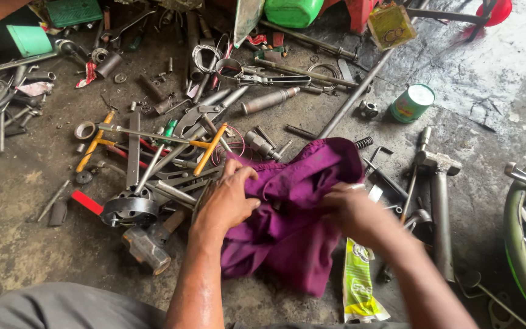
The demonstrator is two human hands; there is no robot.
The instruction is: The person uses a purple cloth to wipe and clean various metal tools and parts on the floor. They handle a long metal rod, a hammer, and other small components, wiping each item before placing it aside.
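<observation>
**Both hands in a purple cloth on a tool-strewn floor**

You held the purple cloth (pixel 293 213) with both hands as it lay bunched on the grey concrete floor (pixel 7 237), in the middle of the scene. Your left hand (pixel 229 198) was closed on the cloth's left edge, fingers curled into the folds. Your right hand (pixel 351 210) pressed into its right side; it looked to be gripping the fabric, though the fingertips were hidden from the head camera and you could not be sure of what lay under them.

Tools crowded the floor to the left of the cloth. An orange-handled tool (pixel 153 139) lay across a heap of steel parts, and a hammer (pixel 147 248) rested just beside your left forearm. A green sachet (pixel 357 286) lay flat on the floor under your right wrist, touching the cloth's lower edge. To the right, a steel pipe tool (pixel 439 207) stood apart from the cloth, and a small green tin (pixel 411 102) sat well beyond it. A long rod (pixel 354 91) ran diagonally toward the top of the frame.
</observation>
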